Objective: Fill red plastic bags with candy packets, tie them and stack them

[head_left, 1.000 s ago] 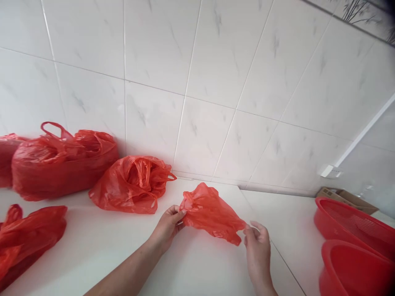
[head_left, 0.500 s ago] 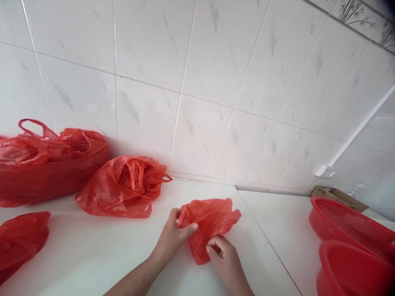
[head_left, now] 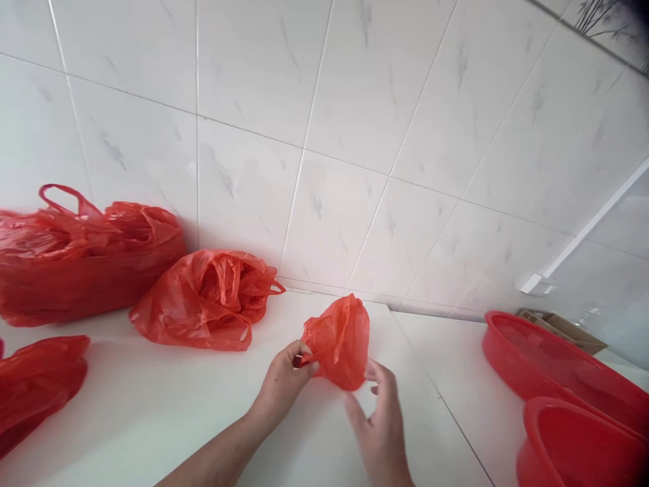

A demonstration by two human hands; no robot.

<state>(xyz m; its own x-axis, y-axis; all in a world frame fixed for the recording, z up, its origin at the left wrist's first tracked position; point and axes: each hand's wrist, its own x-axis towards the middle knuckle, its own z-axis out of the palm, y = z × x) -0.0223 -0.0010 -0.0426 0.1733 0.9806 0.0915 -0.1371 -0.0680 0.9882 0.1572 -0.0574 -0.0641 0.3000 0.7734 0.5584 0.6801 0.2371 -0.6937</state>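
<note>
A crumpled red plastic bag [head_left: 341,341] is held up over the white table, in front of the tiled wall. My left hand [head_left: 286,379] pinches its lower left edge between thumb and fingers. On the bag's right side is my right hand [head_left: 378,412], thumb and fingers apart. Its fingertips are close to the bag's lower right edge; whether they touch it I cannot tell.
Behind and left lie a red bag [head_left: 207,301] stuffed with more bags and a larger full one [head_left: 91,270]. Another red bag [head_left: 40,385] is at the left edge. Red plastic baskets [head_left: 522,358] and a red basin [head_left: 572,439] stand right, near a cardboard box [head_left: 562,328].
My right hand has let go of the bag's lower part and opened, moving slightly right. The bag has swung upward and changed shape, still in my left hand.
</note>
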